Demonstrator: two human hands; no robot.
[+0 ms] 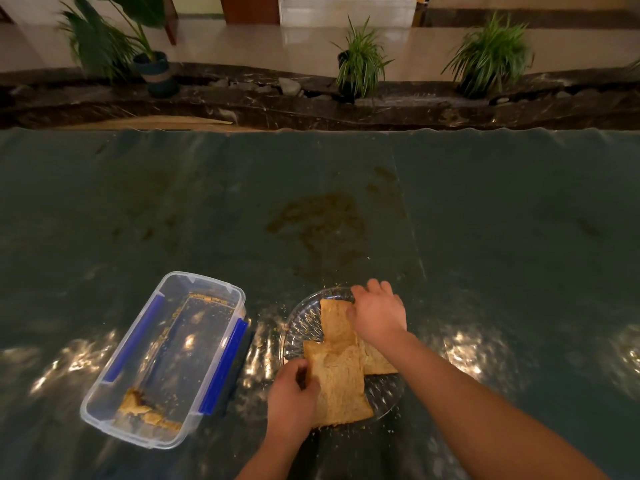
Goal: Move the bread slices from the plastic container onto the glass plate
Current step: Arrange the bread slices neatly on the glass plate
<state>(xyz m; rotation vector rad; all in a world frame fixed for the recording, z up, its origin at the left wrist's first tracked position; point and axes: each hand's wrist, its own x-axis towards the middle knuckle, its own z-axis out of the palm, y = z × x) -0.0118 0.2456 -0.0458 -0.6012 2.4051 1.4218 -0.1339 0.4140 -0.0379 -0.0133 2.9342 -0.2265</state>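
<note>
Dark green bench point(485, 220): both hands are pinching thin, crumbly brown bread slices point(341, 386) on the clear glass plate point(298, 327) — left hand point(291, 396) nipping an edge, right hand point(379, 311) gripping another; support them flat.

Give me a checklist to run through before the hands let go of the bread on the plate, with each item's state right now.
1. Whole slices out of the plastic container: ok, only broken bits lie at its near end.
2. Bread slices on the glass plate: ok, overlapping.
3. Near slice fully inside the rim: not ok, its near corner reaches the plate edge.
4. Left hand on the near slice's left edge: ok, fingers pinching it.
5. Right hand on the far slice: ok, resting on it.
6. Slice count under the right hand: cannot tell.
</note>
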